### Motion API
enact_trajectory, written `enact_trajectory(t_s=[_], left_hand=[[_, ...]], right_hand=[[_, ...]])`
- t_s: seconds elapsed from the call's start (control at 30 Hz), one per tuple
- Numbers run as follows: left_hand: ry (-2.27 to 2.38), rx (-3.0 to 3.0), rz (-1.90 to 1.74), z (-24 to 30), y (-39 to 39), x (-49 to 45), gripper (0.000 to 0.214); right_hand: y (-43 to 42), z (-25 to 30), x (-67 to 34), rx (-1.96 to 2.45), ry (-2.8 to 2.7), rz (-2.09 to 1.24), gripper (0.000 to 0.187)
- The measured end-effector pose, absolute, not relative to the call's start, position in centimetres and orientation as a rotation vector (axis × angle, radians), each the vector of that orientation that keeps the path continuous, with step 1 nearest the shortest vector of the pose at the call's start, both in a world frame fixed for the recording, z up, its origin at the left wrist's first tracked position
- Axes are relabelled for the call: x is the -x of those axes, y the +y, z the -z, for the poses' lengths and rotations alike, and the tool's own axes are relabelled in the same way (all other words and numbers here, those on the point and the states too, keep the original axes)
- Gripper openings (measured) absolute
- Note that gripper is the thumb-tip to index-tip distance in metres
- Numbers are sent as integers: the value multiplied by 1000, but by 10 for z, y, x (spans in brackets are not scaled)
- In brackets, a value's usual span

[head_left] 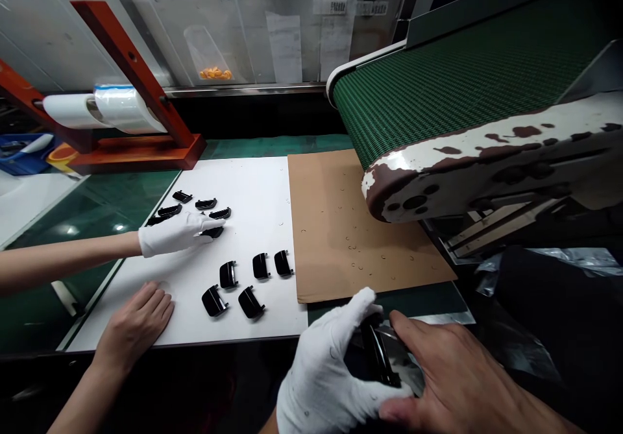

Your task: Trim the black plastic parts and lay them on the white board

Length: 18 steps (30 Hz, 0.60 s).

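A white cotton-gloved left hand and a bare right hand press in from either side, pinching a glossy black moulded plastic part between fingers and thumbs. It is held up just past the near edge of a flat brown cardboard sheet. Matching black parts lie on a white board, where a co-worker's gloved hand rests among them.

We hold a glossy black part, tilted on edge, between our white-gloved left hand and bare right hand, while matching black parts lie in two loose groups on a white sheet.
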<state>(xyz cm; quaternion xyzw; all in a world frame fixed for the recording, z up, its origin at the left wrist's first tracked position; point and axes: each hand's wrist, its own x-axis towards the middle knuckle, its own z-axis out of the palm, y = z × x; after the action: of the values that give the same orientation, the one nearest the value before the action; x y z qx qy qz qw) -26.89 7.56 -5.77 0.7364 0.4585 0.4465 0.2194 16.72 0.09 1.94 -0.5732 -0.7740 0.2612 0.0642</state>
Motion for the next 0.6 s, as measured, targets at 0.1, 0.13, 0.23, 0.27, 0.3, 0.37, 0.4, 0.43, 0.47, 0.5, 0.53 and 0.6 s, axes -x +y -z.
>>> enact_trajectory(t_s=[0.1, 0.13, 0.23, 0.27, 0.3, 0.37, 0.4, 0.43, 0.47, 0.5, 0.53, 0.6], left_hand=[[1256, -2027, -1250, 55, 77, 266, 19], [1253, -2024, -1254, 54, 77, 264, 20], [1248, -2018, -1266, 50, 78, 260, 16], [1248, -2016, -1268, 49, 78, 259, 15], [1248, -2014, -1269, 47, 78, 257, 14], [1250, -2011, -1267, 45, 77, 253, 16], [1250, -2009, -1264, 44, 77, 250, 17], [1249, -2008, -1262, 43, 76, 248, 19], [1248, -2008, -1260, 42, 76, 246, 21], [1246, -2008, -1258, 41, 76, 244, 22], [1244, -2009, -1257, 39, 77, 242, 22], [1236, -2014, -1256, 34, 79, 239, 20]], right_hand=[[1, -17, -167, 1706, -2348, -756, 84], [1, -16, -167, 1694, -2352, -739, 83], [1, -14, -168, 1653, -2360, -645, 83], [1, -14, -168, 1633, -2366, -611, 83], [2, -13, -168, 1612, -2374, -579, 82], [2, -12, -169, 1565, -2393, -530, 81], [1, -11, -169, 1538, -2402, -511, 79], [1, -10, -169, 1516, -2410, -489, 78], [0, -9, -169, 1503, -2416, -461, 77], [-1, -8, -169, 1495, -2418, -434, 76], [-1, -7, -169, 1497, -2414, -409, 75], [-2, -6, -169, 1500, -2395, -395, 73]])
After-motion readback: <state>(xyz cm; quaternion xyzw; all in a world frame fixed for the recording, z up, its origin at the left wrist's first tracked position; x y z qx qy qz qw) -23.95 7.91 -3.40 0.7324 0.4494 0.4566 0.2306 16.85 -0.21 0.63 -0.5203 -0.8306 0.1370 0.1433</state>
